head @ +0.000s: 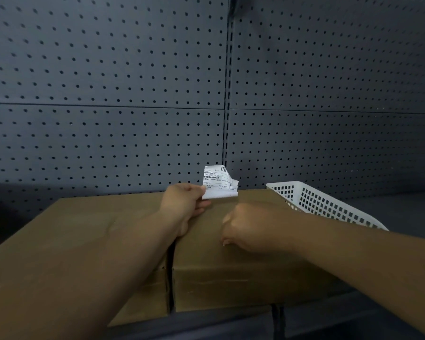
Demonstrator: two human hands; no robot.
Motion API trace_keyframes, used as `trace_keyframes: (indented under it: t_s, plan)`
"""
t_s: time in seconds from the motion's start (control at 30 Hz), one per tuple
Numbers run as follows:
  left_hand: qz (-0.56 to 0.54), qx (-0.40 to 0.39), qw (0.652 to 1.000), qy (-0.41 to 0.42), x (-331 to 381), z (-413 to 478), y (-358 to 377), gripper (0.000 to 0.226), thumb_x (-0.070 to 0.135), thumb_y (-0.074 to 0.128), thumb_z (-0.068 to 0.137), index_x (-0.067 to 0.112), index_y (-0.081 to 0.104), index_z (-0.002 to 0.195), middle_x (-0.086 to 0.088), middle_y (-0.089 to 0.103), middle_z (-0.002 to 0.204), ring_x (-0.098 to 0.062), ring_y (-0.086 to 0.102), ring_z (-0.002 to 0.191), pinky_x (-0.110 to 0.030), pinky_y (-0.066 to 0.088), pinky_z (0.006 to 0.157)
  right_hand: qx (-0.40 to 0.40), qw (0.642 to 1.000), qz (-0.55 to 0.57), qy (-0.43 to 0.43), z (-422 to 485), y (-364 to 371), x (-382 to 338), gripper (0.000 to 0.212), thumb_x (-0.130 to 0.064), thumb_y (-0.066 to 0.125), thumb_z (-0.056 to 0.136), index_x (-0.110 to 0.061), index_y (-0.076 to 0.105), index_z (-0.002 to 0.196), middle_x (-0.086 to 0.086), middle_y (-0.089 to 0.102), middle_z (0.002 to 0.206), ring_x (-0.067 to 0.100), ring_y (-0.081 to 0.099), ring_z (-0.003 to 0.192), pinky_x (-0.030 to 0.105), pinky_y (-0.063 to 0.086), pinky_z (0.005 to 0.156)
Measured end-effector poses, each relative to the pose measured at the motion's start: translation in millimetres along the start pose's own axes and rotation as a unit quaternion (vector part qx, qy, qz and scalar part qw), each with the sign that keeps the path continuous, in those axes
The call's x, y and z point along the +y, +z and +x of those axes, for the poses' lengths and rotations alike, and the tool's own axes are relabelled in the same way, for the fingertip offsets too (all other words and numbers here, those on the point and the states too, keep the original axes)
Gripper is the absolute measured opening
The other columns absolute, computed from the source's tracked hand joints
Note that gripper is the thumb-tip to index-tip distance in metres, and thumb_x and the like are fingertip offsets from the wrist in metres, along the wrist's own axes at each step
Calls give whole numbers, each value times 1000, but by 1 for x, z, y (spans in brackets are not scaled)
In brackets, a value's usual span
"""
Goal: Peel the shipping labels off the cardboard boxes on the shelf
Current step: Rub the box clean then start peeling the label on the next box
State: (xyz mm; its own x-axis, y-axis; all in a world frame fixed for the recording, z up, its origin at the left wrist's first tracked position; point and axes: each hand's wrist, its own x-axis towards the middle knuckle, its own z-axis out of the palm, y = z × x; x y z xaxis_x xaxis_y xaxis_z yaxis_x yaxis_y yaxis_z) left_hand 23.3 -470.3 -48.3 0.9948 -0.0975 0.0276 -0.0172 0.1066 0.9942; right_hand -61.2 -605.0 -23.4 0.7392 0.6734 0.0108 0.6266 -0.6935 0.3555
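- While the left hand (pixel 184 202) pinches the shipping label (pixel 219 185) atop the cardboard box (pixel 231 271), by the shelf's (pixel 402 212) back edge, pulling slowly should avoid tears.
- The right hand (pixel 245 229), fingers curled empty, braces it.

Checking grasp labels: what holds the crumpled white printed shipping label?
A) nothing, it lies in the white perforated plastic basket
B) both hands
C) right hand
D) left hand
D: the left hand pinches the crumpled white printed shipping label, while the right hand rests curled on the brown cardboard box, clear of the label.
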Motion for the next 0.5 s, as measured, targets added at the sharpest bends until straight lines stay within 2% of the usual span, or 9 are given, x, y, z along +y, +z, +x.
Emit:
trace_keyframes:
  t_s: [0.1, 0.17, 0.23, 0.3, 0.37, 0.43, 0.5]
  plan:
    - [-2, 4, 1000, 0, 1, -1, 0, 8, 10, 57, 94, 4, 61, 94, -8, 67, 84, -14, 65, 65, -20, 56, 61, 38, 998, 20, 34, 1, 4, -6, 34, -27, 39, 100, -12, 65, 115, 3, 63, 116, 18, 56, 105, 29, 42, 88]
    - [-3, 6, 1000, 2, 1, -2, 0, 8, 10, 57, 94, 4, 62, 94, -8, 67, 83, -13, 65, 63, -19, 57, 59, 53, 995, 65, 60, 1, 2, -6, 31, -28, 44, 98, -15, 68, 113, 1, 65, 114, 15, 56, 104, 25, 39, 88]
    - [-6, 6, 1000, 3, 1, -3, 0, 8, 10, 57, 94, 6, 61, 89, -7, 66, 81, -12, 65, 59, -18, 56, 58, 45, 988, 123, 79, -2, -3, -1, 25, -29, 53, 94, -18, 71, 107, -6, 68, 108, 8, 57, 99, 16, 36, 81]
    - [-8, 9, 1000, 4, 2, -3, 0, 10, 8, 56, 94, 8, 61, 86, -6, 66, 81, -11, 65, 58, -20, 56, 61, 19, 988, 133, 72, -3, -8, 3, 22, -29, 57, 92, -20, 72, 106, -9, 68, 106, 5, 57, 97, 13, 33, 78]
    - [-8, 9, 1000, 3, 2, -4, 0, 11, 7, 55, 95, 8, 61, 85, -6, 65, 80, -12, 65, 60, -21, 56, 64, -5, 993, 101, 55, -2, -9, 2, 24, -29, 54, 94, -20, 71, 109, -8, 67, 109, 7, 57, 100, 16, 36, 84]
    - [-8, 7, 1000, -1, 2, -3, 0, 10, 7, 55, 95, 8, 61, 87, -6, 66, 82, -13, 65, 62, -22, 56, 65, -14, 997, 61, 41, 0, -8, -1, 27, -28, 49, 96, -17, 70, 111, -5, 66, 112, 12, 56, 104, 26, 40, 92]
    - [-7, 5, 1000, -2, 2, -3, -1, 9, 7, 55, 95, 7, 62, 89, -7, 66, 84, -13, 65, 63, -21, 56, 64, -6, 999, 34, 36, 0, -5, -3, 28, -24, 46, 96, -12, 69, 108, 0, 66, 111, 16, 56, 103, 33, 41, 92]
